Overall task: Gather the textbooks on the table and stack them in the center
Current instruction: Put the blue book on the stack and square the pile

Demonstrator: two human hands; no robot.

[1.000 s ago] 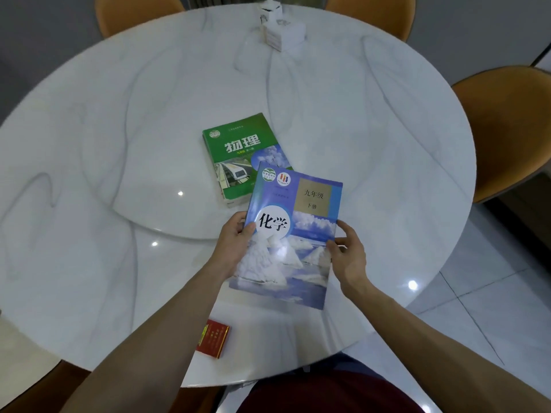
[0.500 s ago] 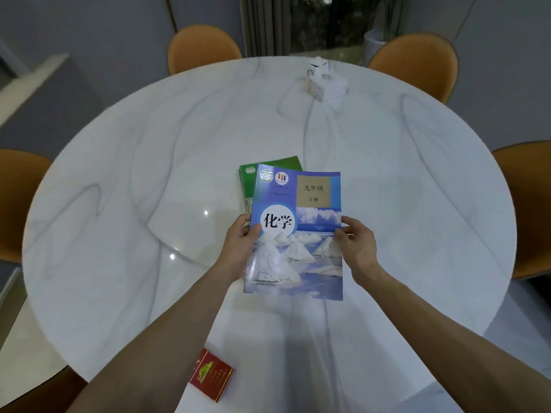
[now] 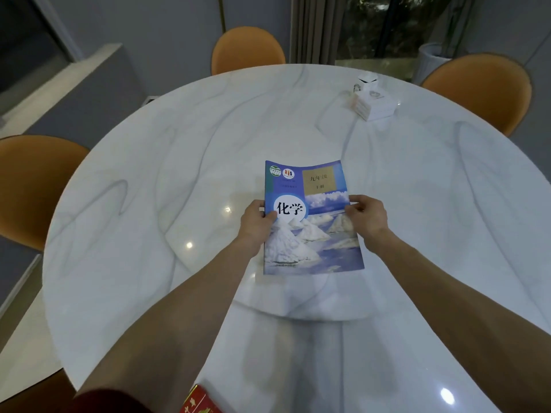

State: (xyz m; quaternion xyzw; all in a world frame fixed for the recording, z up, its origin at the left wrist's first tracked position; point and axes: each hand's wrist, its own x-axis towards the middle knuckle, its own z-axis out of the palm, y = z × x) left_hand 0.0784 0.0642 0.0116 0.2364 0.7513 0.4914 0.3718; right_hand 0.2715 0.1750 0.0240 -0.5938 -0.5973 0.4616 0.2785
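Note:
A blue chemistry textbook (image 3: pixel 310 222) with white mounds on its cover lies near the middle of the round white marble table (image 3: pixel 179 180). My left hand (image 3: pixel 256 222) grips its left edge with the thumb on the cover. My right hand (image 3: pixel 368 217) grips its right edge. The blue book covers the green physics textbook, which is hidden beneath it.
A white tissue box (image 3: pixel 372 99) stands at the far right of the table. A small red packet (image 3: pixel 199 402) lies at the near edge. Orange chairs (image 3: pixel 247 50) ring the table, one far (image 3: pixel 483 87) on the right and one (image 3: pixel 32 180) on the left.
Both hands carried the blue textbook forward over the green one until the green book is fully covered. The camera tilted up, showing more of the room.

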